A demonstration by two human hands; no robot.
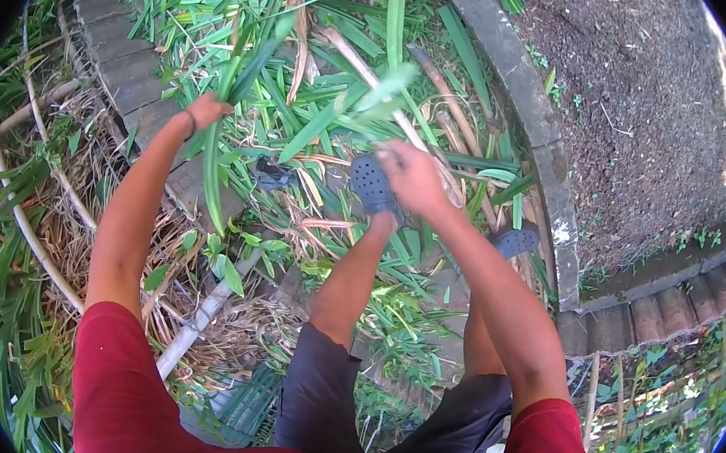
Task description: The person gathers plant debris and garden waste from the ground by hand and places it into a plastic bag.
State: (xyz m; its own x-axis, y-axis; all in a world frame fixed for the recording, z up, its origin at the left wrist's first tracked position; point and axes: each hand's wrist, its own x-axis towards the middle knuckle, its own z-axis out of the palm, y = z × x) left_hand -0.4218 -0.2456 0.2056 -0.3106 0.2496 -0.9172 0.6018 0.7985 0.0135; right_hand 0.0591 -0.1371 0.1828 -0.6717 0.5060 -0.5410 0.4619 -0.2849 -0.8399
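Note:
My left hand is closed round a bunch of long green strap leaves, whose ends stick out above the fist and hang below it. Over the ground in front of my left foot, my right hand is closed too. From it sticks up a pale, shiny, blade-like thing, smeared by motion; I cannot tell its exact kind. Cut-looking green leaves lie in a loose layer beneath both hands. Close below the right hand is a dark clog on my foot.
A curved concrete edging borders bare soil on the right. Stone edging runs along the left. Dry stalks lie among the leaves. A pale pole slants near my legs, by a green slatted crate. Another clog stands at right.

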